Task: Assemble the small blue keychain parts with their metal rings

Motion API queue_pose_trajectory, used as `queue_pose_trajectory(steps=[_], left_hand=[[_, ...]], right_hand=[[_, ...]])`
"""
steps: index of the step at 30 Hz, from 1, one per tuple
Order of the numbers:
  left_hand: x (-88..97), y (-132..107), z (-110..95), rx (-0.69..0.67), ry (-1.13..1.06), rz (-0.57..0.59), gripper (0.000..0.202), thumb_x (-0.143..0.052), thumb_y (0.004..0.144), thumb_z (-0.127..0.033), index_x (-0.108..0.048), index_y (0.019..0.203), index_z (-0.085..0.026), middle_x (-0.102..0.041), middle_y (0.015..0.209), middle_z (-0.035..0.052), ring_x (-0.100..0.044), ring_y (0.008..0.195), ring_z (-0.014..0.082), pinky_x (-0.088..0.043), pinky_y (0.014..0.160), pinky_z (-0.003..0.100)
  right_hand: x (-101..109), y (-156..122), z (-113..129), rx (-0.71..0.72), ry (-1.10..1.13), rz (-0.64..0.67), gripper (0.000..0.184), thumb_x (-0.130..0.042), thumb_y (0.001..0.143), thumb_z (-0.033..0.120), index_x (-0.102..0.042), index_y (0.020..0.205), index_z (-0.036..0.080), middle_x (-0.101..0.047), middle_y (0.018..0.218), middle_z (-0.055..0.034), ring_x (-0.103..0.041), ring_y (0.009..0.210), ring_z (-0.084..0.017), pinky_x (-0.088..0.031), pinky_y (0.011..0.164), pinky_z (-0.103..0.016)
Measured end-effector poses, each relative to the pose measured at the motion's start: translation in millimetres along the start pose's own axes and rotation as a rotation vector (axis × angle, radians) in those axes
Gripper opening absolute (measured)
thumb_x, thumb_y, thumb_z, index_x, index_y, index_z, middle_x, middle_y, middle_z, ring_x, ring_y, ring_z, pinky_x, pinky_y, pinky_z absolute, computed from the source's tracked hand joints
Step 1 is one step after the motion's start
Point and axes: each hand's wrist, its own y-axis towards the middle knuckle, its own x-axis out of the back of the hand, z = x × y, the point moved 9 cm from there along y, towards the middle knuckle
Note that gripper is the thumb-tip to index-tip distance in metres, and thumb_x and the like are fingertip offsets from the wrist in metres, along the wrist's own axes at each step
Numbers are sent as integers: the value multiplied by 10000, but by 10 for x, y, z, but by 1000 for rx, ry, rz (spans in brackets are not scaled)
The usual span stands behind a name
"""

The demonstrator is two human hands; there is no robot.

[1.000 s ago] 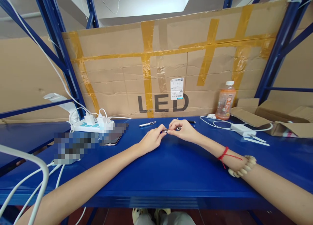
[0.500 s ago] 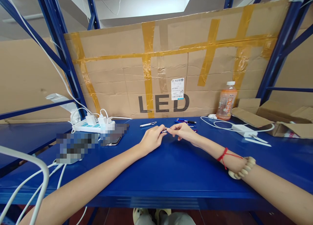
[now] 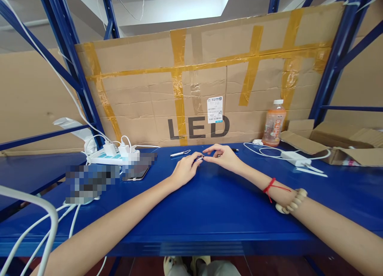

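My left hand [image 3: 186, 169] is closed around a slim pen [image 3: 199, 158], with one end showing past the fingertips. Most of its barrel is hidden in the fingers. Just to the right is my right hand [image 3: 223, 158], its index finger and thumb parted around the pen's exposed end. Whether the thumb touches that end is hard to make out. A silver pen-like tool with a looped end [image 3: 180, 153] lies on the blue table behind my left hand. Another dark pen [image 3: 235, 150] is partly covered by my right hand.
On the left are a white power strip [image 3: 112, 159] with plugs, a phone [image 3: 140, 170] and white cables. A white charger [image 3: 295, 158] with its cord, an orange drink bottle [image 3: 273, 124] and an open cardboard box [image 3: 344, 152] are at right. A large cardboard sheet [image 3: 143, 104] stands behind.
My right finger and thumb have spread apart from their pinch at the pen's end. The right hand has shifted slightly up and now covers more of the pens behind it.
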Motion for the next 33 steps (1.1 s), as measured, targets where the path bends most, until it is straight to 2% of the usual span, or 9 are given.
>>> queue_pose_trajectory(steps=[4,12,15,18,23,27,30,33], left_hand=[[-6,-14,-24,7,3,43,215,-325,873,-292,-489,1005,-245,-614,802,-24,-579,750,139,-416,673,241],[-68,-82,-95,-37,-130,146,143,-313,877,-302,-412,896,-201,-568,738,-10,-553,666,126,-405,621,229],[-72,-104,-148,-79,-111,163,91,-316,872,-278,-368,858,-204,-583,802,6,-562,691,137,-400,607,231],[-40,-108,-182,-116,-73,121,73,-314,869,-259,-344,828,-206,-588,888,26,-577,753,151,-404,626,238],[13,-101,-171,-125,37,19,79,-329,862,-249,-353,802,-204,-590,805,10,-587,699,154,-390,582,228],[75,-108,-170,-142,169,-79,102,-345,857,-245,-375,771,-198,-598,759,2,-586,685,155,-367,554,222],[79,-105,-143,-131,236,-101,114,-348,860,-255,-400,775,-197,-607,750,-1,-587,684,151,-364,554,222],[64,-87,-97,-90,245,-92,105,-361,859,-270,-420,806,-201,-620,795,-1,-593,718,153,-376,569,222]], right_hand=[[18,3,82,114,19,9,260,-691,584,418,-690,690,181,-565,802,-42,-471,551,-79,-433,551,-247],[-47,-40,115,159,68,53,244,-712,561,422,-658,561,183,-531,717,-30,-512,668,-132,-419,590,-267],[-68,-59,142,184,46,67,243,-703,580,412,-651,554,176,-520,692,-26,-505,657,-127,-412,603,-269],[-80,-77,171,183,42,52,244,-689,604,390,-627,548,160,-517,677,-20,-503,640,-116,-414,613,-264],[-127,-90,171,77,87,16,288,-652,631,394,-565,530,138,-528,639,-11,-493,589,-91,-418,578,-234],[-198,-118,17,-165,151,25,344,-663,590,445,-539,533,128,-505,546,7,-422,453,-56,-358,422,-192],[-249,-169,-107,-335,185,49,361,-669,575,464,-556,585,122,-486,492,20,-384,394,-40,-315,360,-168],[-258,-177,-129,-374,211,55,365,-676,570,464,-575,632,119,-493,502,22,-393,399,-34,-335,368,-154]])
